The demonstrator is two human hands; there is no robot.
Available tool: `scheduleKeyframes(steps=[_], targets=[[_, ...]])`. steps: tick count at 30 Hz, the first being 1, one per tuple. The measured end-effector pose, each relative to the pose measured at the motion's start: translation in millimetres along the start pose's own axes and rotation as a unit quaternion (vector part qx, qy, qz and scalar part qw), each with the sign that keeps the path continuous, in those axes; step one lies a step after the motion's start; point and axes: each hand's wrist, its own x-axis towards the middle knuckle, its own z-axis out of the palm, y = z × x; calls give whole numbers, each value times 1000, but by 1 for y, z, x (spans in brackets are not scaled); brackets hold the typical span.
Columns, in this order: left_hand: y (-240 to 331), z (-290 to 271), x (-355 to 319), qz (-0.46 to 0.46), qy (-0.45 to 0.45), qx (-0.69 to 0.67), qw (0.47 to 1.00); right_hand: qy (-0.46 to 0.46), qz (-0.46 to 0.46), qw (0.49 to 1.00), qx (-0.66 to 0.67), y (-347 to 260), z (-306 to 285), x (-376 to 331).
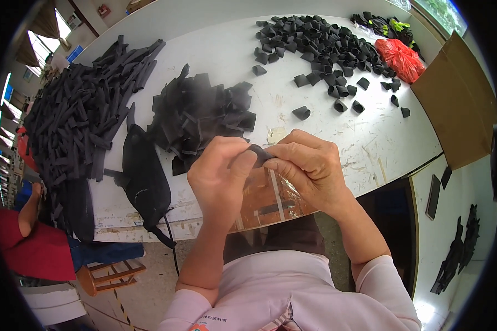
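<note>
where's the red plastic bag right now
In the head view, the red plastic bag sits at the upper right of the white table, between the heap of small black loops and the brown cardboard.

Left hand (218,171) and right hand (312,168) pinch one black fabric piece (259,155), at the near right of the black heap (199,113). Left of the heap lie black strips (80,110); beyond its right, black loops (328,47).

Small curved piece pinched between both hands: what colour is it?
The small curved piece is black; the head view, the only one, shows it.
</note>
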Motion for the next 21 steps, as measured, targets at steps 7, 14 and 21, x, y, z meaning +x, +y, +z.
scheduleKeyframes(steps=[7, 14, 21], targets=[[-1, 0, -1, 63, -35, 61, 996, 37, -117, 989, -86, 16, 10, -7], [-12, -3, -2, 104, -59, 92, 988, 26, -135, 974, -182, 9, 9, -9], [-9, -1, -35, -54, 15, -131, 990, 108, 153, 954, 233, -15, -4, -16]])
